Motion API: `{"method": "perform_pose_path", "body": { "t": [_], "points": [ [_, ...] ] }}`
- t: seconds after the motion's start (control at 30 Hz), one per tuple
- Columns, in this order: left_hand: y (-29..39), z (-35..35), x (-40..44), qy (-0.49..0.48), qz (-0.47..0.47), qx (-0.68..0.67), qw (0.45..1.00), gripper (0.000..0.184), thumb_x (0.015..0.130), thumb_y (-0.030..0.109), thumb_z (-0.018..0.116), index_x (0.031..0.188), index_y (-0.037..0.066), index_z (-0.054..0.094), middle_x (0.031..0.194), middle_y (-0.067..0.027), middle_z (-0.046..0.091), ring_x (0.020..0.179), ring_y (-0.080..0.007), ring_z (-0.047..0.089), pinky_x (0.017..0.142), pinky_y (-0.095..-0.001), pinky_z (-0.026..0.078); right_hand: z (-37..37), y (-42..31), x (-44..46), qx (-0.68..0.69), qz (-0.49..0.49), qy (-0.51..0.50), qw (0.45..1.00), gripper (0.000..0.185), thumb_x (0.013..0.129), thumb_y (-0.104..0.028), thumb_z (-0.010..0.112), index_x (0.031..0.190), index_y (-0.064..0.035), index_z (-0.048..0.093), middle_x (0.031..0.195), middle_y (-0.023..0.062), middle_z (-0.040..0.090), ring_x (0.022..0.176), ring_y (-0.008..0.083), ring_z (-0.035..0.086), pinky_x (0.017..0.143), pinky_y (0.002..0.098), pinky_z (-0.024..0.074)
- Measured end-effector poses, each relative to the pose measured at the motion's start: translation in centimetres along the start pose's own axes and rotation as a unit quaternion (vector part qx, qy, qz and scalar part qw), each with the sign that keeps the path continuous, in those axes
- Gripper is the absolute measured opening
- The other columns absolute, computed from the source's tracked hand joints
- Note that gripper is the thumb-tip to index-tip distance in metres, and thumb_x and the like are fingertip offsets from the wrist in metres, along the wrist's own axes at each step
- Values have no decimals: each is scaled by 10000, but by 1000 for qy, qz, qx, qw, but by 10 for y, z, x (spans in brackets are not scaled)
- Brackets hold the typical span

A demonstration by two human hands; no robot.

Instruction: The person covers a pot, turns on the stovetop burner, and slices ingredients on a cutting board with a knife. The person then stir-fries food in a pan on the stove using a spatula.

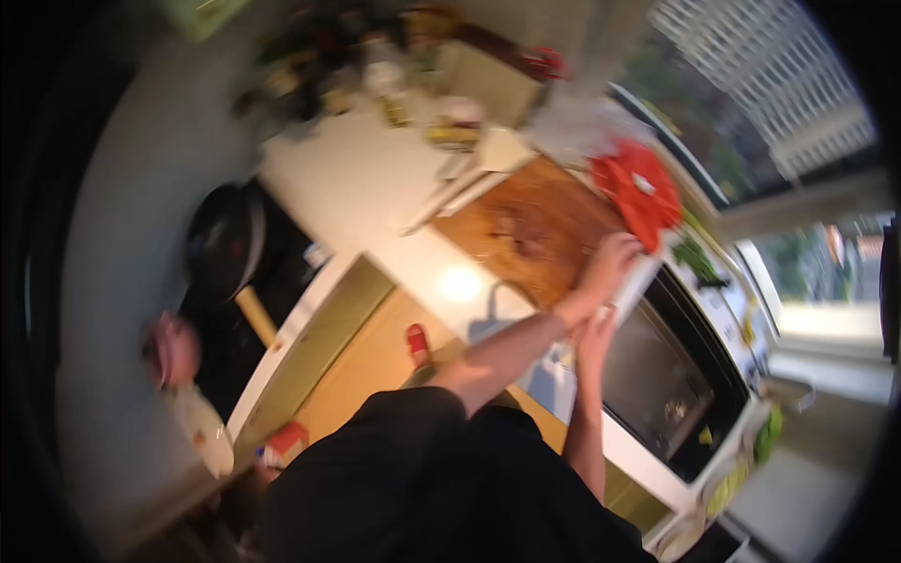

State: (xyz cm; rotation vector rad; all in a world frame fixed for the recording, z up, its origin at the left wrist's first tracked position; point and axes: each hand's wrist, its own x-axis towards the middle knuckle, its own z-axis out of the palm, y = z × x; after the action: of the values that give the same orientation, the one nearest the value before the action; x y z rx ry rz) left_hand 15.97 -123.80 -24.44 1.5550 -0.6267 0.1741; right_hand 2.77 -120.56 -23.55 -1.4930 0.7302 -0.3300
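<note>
My left hand reaches over the right edge of a wooden cutting board. Its fingertips are at the lower end of a red plastic bag; blur hides whether they grip it. On the board lies a dark reddish piece of food, perhaps meat. Close below my left wrist is my right hand, beside the dark sink. Its fingers are smeared, and I cannot tell whether they hold anything.
Left of the board, a long thin utensil lies on the white counter. A black pan sits on the stove at far left. Bottles and jars crowd the back. Green vegetables lie by the window. Below is an open drawer or cabinet edge.
</note>
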Motion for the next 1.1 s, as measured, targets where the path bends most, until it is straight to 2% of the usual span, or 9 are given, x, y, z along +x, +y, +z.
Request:
{"method": "perform_pose_path", "body": {
  "t": [0.07, 0.13, 0.37, 0.6, 0.73, 0.83, 0.9, 1.03, 1.1],
  "points": [
    [17, -64, 21, 5, -9, 76, 997, 222, 860, 126, 662, 1062, 35, 664, 1193, -129, 591, 1149, -326, 536, 1001, -401, 439, 38, -16, -3, -30, -10, -6, 999, 411, 1044, -217, 463, 1381, -15, 342, 706, 47, 540, 539, 106, 510, 434, 247, 383],
    [35, -138, 36, 50, -38, 64, 996, 202, 865, 124, 670, 1040, 26, 650, 1184, -125, 574, 1169, -320, 527, 1002, -395, 436, 98, -62, -24, 59, -28, -130, 989, 129, 1038, -175, 481, 1070, -78, 404, 668, 6, 472, 504, 73, 456, 407, 224, 354],
    [23, -437, 33, 267, -57, 190, 943, 201, 857, 56, 653, 1048, -1, 632, 1193, -153, 563, 1018, -301, 587, 890, -362, 497, 322, -89, -99, 23, 35, -373, 927, 251, 1024, -213, 514, 1200, -86, 388, 701, -3, 469, 514, 72, 435, 403, 227, 354],
    [10, -695, -49, 329, -66, 396, 855, 232, 881, 144, 668, 1056, 2, 613, 1068, -192, 592, 963, -330, 603, 856, -391, 494, 522, -69, -191, -31, 21, -529, 848, 171, 988, -176, 519, 983, -46, 407, 606, 44, 499, 426, 138, 500, 352, 310, 420],
    [-53, -788, -90, 383, -139, 400, 821, 214, 928, 207, 626, 965, -4, 636, 954, -205, 623, 901, -373, 607, 824, -436, 491, 551, -57, -213, -106, 21, -517, 849, 162, 991, -151, 517, 1037, -41, 408, 595, 34, 457, 416, 135, 477, 347, 304, 396],
    [-84, -847, -98, 272, -237, 434, 825, 392, 985, 339, 484, 925, 3, 676, 1004, -257, 655, 970, -431, 610, 868, -502, 476, 546, -51, -201, -130, -10, -494, 860, 219, 993, -164, 518, 1122, -22, 412, 594, 38, 463, 418, 139, 478, 349, 308, 398],
    [-56, -874, -78, 208, -230, 467, 828, 417, 1002, 356, 448, 938, 53, 728, 960, -193, 696, 953, -384, 651, 853, -450, 505, 536, -61, -190, -131, 12, -480, 868, 253, 987, -181, 534, 1114, 3, 416, 616, 72, 512, 431, 163, 532, 352, 322, 424],
    [24, -884, -37, 260, -182, 445, 837, 397, 981, 266, 405, 858, 64, 723, 899, -193, 689, 895, -380, 636, 824, -448, 485, 510, -86, -171, -52, 62, -488, 869, 180, 1005, -167, 507, 1076, -28, 417, 627, 29, 468, 438, 123, 470, 361, 291, 386],
    [31, -884, -29, 298, -273, 394, 826, 383, 985, 269, 412, 878, 71, 721, 901, -189, 685, 904, -376, 628, 834, -440, 479, 498, -96, -163, -35, 74, -476, 875, 168, 1007, -168, 504, 1060, -35, 417, 634, 30, 471, 440, 120, 465, 363, 291, 383]
  ]
}}
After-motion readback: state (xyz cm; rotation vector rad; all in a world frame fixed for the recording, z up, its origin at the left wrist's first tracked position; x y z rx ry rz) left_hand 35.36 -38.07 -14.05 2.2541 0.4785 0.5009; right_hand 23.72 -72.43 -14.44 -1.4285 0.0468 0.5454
